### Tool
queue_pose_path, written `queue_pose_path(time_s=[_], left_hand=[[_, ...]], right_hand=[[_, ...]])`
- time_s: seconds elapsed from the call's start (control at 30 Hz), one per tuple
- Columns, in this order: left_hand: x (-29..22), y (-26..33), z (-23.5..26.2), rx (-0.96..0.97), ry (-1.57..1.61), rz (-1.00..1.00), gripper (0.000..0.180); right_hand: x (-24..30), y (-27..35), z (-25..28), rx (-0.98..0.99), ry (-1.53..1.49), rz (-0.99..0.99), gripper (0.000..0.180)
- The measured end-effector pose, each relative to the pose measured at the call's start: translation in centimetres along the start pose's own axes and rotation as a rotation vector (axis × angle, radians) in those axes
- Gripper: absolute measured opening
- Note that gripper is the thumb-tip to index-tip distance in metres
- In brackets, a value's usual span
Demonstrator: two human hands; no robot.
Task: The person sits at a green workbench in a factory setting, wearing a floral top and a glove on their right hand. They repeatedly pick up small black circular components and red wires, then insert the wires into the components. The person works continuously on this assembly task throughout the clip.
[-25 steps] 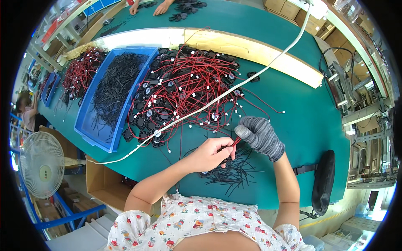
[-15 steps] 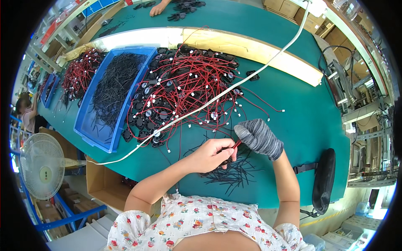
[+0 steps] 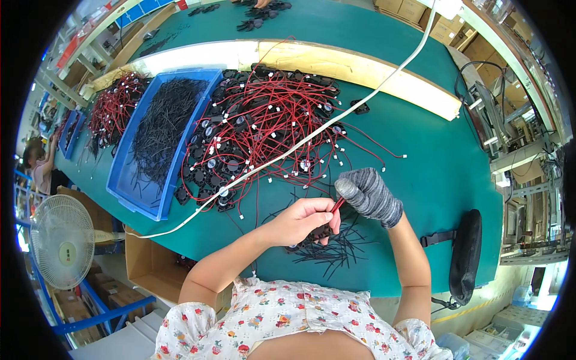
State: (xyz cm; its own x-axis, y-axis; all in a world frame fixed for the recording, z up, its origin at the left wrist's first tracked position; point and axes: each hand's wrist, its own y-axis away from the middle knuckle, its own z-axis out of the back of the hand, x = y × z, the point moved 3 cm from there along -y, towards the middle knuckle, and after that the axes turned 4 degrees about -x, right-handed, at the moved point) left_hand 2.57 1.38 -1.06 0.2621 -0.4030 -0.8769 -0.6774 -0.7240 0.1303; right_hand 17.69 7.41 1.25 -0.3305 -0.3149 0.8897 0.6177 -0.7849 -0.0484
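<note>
My bare left hand [image 3: 300, 221] is closed around a small black fan [image 3: 322, 231], most of which the fingers hide. Its red and black wires [image 3: 338, 205] run up from the thumb to my right hand [image 3: 371, 197]. That hand wears a grey knitted glove and is closed on the wires at its fingertips. Below both hands, thin black tubes or strips [image 3: 330, 257] lie loose on the green table [image 3: 420, 174]. Just beyond, a large heap of small black fans [image 3: 234, 165] with red wires [image 3: 282, 108] and white plugs spreads out.
A blue tray [image 3: 135, 193] of black strips stands left of the heap, with another wired heap [image 3: 117, 108] past it. A white cable [image 3: 324, 127] crosses above the table. A black pouch [image 3: 466, 258] lies at right, a fan [image 3: 62, 241] stands at left. Another person's hand [image 3: 262, 3] works at the far side.
More of the wires shows between my hands, and my gloved hand has shifted slightly left and up. The other person's hand across the table has moved right, to the black parts.
</note>
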Motion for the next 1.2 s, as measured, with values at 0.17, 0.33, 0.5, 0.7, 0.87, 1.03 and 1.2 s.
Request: queue_pose_path(time_s=[0.17,0.33,0.5,0.7,0.87,1.03,1.2], left_hand=[[0.4,-0.1,0.1,-0.089,-0.202,-0.087,0.017],[-0.1,-0.1,0.2,-0.146,-0.603,-0.172,0.018],[-0.1,-0.2,0.2,-0.197,-0.459,-0.108,0.019],[0.4,-0.5,1.0,-0.264,-0.596,-0.215,0.021],[-0.3,-0.6,1.7,-0.332,-0.681,-0.253,0.025],[0.2,-1.0,3.1,-0.447,-0.31,-0.302,0.028],[0.2,-1.1,2.8,-0.419,-0.244,-0.317,0.027]], right_hand=[[0.1,0.2,0.2,0.029,0.196,-0.04,0.029],[0.0,0.5,0.0,-0.008,0.368,0.153,0.026],[0.4,0.5,-0.4,-0.031,0.519,0.252,0.024],[1.1,0.3,-0.7,-0.039,0.709,0.36,0.021],[0.6,0.4,0.2,-0.197,0.698,0.432,0.022],[0.0,1.6,-1.6,0.023,0.61,0.064,0.019],[-1.3,2.8,-3.9,0.179,0.683,0.117,0.02]])
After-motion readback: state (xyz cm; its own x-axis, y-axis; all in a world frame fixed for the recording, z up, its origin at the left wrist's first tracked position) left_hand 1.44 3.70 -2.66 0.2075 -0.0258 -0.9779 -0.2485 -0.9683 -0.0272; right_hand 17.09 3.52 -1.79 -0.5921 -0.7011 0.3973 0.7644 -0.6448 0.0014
